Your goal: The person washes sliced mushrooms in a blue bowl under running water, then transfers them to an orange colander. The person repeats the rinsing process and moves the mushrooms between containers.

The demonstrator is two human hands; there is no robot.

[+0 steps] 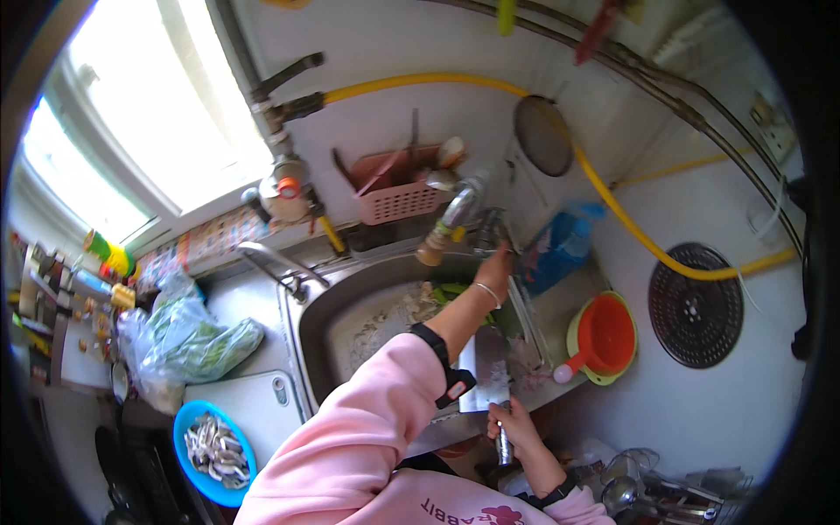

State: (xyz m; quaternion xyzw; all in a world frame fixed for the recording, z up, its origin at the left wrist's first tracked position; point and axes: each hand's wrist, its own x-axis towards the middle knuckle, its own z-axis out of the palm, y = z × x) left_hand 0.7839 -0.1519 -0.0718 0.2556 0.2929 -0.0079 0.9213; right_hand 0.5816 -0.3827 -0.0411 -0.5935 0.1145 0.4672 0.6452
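My left hand point(497, 270) reaches across the sink point(367, 328) to the faucet's handle point(489, 230); its fingers are at the handle, but blur hides how they hold it. In my right hand point(515, 426) is the metal grip of a cleaver point(484, 374), its wide blade wet and bearing small bits, over the sink's near right edge. The faucet spout point(459, 203) has a brownish nozzle pointing down into the basin. Green vegetable pieces point(453, 289) lie at the basin's back right, partly behind my left forearm, and pale scraps are scattered on its bottom.
Left of the sink are a plastic bag of greens point(197, 341), a white cutting board point(249, 400) and a blue bowl of sliced mushrooms point(216, 453). Behind stands a pink utensil basket point(400, 200). At right are a blue bottle point(558, 249), a red ladle point(607, 335) and a yellow hose point(630, 223).
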